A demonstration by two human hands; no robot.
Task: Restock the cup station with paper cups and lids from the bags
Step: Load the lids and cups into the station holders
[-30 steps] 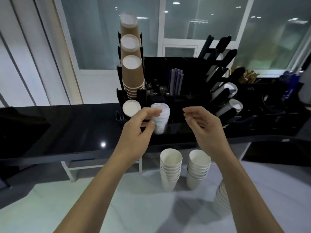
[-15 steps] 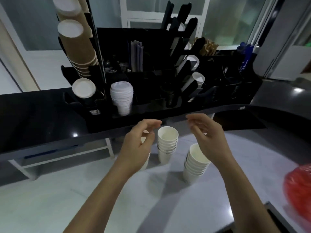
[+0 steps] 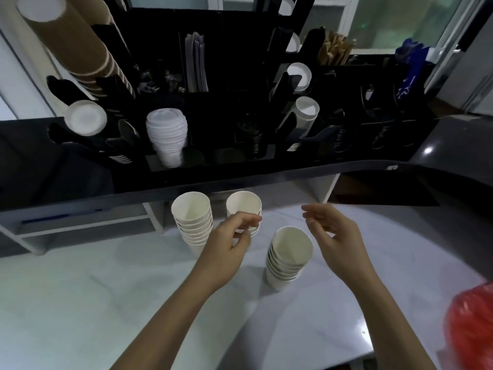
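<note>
Three stacks of white paper cups stand on the white counter (image 3: pixel 80 289): a left stack (image 3: pixel 191 217), a middle stack (image 3: pixel 244 202) and a right stack (image 3: pixel 290 252). My left hand (image 3: pixel 229 241) hovers in front of the middle stack with loosely curled fingers that are not wrapped round it; whether it touches the stack I cannot tell. My right hand (image 3: pixel 333 236) is relaxed and empty, just right of the right stack. Behind, the black cup station (image 3: pixel 240 108) holds a stack of white lids (image 3: pixel 166 134), brown cups (image 3: pixel 72 44) and white cups (image 3: pixel 306 109).
A black raised ledge (image 3: pixel 266 178) separates the white counter from the station. A red plastic bag (image 3: pixel 472 329) lies at the lower right edge. Straws (image 3: pixel 196 65) and wooden stirrers (image 3: pixel 334 49) stand in the station's back compartments.
My view has tilted down. Both hands have dropped from in front of the lid stack at the station to the cup stacks on the white counter, keeping the same loose pose.
</note>
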